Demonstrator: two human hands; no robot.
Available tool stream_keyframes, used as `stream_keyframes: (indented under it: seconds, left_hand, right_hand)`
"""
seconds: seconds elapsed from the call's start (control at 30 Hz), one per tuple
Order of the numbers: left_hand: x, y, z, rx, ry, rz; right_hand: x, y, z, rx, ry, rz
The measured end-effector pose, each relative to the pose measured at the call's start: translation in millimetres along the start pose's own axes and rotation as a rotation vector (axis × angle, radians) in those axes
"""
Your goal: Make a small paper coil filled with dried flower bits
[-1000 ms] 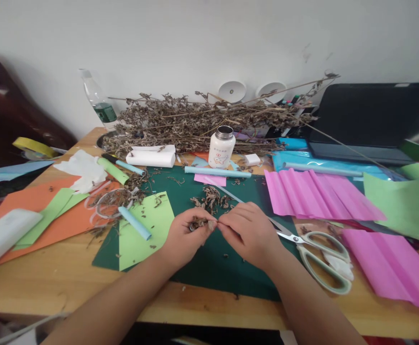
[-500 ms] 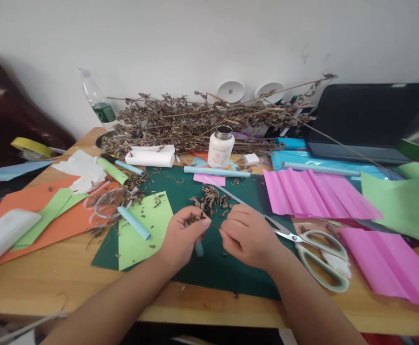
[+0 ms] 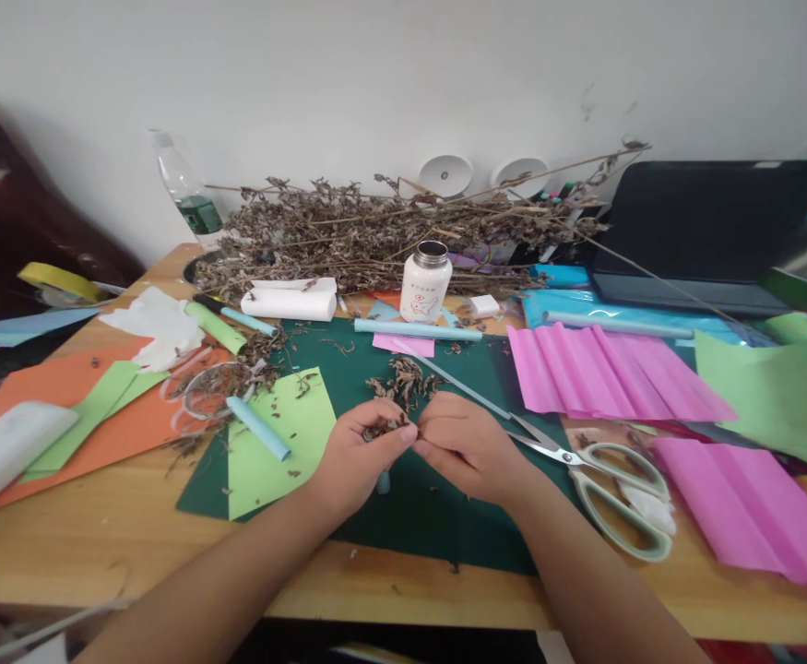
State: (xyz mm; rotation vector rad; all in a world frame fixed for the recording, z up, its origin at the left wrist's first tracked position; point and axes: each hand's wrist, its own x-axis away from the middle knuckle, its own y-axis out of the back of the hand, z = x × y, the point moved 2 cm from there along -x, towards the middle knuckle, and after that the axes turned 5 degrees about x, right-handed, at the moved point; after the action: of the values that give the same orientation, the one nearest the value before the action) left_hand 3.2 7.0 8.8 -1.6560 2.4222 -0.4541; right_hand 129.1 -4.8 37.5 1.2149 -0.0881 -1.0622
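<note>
Gap between my hands: closed since half a second ago; my right hand (image 3: 472, 452) has come in to my left hand (image 3: 361, 456), so both now bear on one spot.
Orange paper (image 3: 16, 433): toward the table's (image 3: 306, 581) left edge.
Light green sheet (image 3: 265, 484): left end of the green mat (image 3: 445, 530), dotted with crumbs.
Left fingers: curled around dried leaves (image 3: 384, 427), thumb reaching the right fingertips; a pale blue piece (image 3: 383, 482) shows beneath, its hold unclear.
Leaf heap (image 3: 407, 381): loose on the mat, just beyond my hands toward the table's back edge.
Right fingers: folded narrow at the tips; whether they pinch a scrap, I cannot tell.
Scissors (image 3: 567, 456): just right, blades toward my hand.
Pink paper (image 3: 749, 512): near the table's front right corner.
</note>
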Motion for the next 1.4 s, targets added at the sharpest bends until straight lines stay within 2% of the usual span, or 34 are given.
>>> stream_keyframes:
  seconds: [0.13,0.2,0.3,0.43,0.53,0.63,0.7,0.8,0.9,0.97,1.0,1.1,1.13,1.3,1.4]
  left_hand:
    - [-1.8,-1.4,-6.3,0.091,0.067,0.056]
    - [-6.7,2.9,-11.9,0.170,0.055,-0.006]
    - [-13.9,13.1,-18.4,0.225,-0.040,-0.123]
    - [-13.0,15.2,-16.2,0.005,-0.004,0.006]
    - [-8.3,12.3,-17.3,-0.169,-0.052,0.076]
    - [-6.9,10.7,-20.9,-0.302,-0.100,0.080]
    - [-7.0,9.4,-22.8,-0.439,-0.136,0.080]
    - [-6.1,5.7,-23.5,-0.658,-0.197,0.100]
    - [-4.0,1.0,-23.0,-0.753,-0.237,0.149]
    - [-3.0,-0.9,-23.2,-0.760,-0.242,0.179]
    - [-2.8,-1.1,-23.5,-0.752,-0.231,0.184]
    - [-2.6,0.5,-24.2,-0.664,-0.153,0.215]
    - [-2.5,1.2,-24.2,-0.619,-0.117,0.242]
    - [-1.3,1.5,-22.9,-0.444,0.088,0.432]
    - [-1.3,-0.1,-23.3,-0.416,0.178,0.467]
  right_hand:
    - [1.4,2.8,3.4,-0.018,0.079,-0.079]
    - [3.6,5.6,2.9,-0.022,0.077,-0.105]
    - [6.4,9.3,-0.9,-0.024,0.039,-0.127]
    - [6.3,10.9,-6.7,0.042,0.023,-0.074]
    - [8.1,16.6,-18.5,0.215,-0.178,-0.124]
    - [16.2,26.4,-40.1,0.398,-0.457,-0.248]
    - [23.1,31.2,-57.0,0.484,-0.588,-0.298]
    - [30.3,33.5,-76.3,0.569,-0.696,-0.314]
    - [30.7,34.1,-76.8,0.618,-0.745,-0.342]
    - [26.0,34.0,-64.5,0.534,-0.661,-0.314]
    - [22.4,33.2,-55.1,0.437,-0.556,-0.254]
    - [13.1,28.5,-20.0,0.060,-0.109,0.056]
    - [11.6,28.4,-10.7,0.002,-0.040,0.094]
    - [8.0,25.4,8.1,-0.058,-0.015,0.193]
    - [7.4,24.7,10.1,-0.105,0.003,0.212]
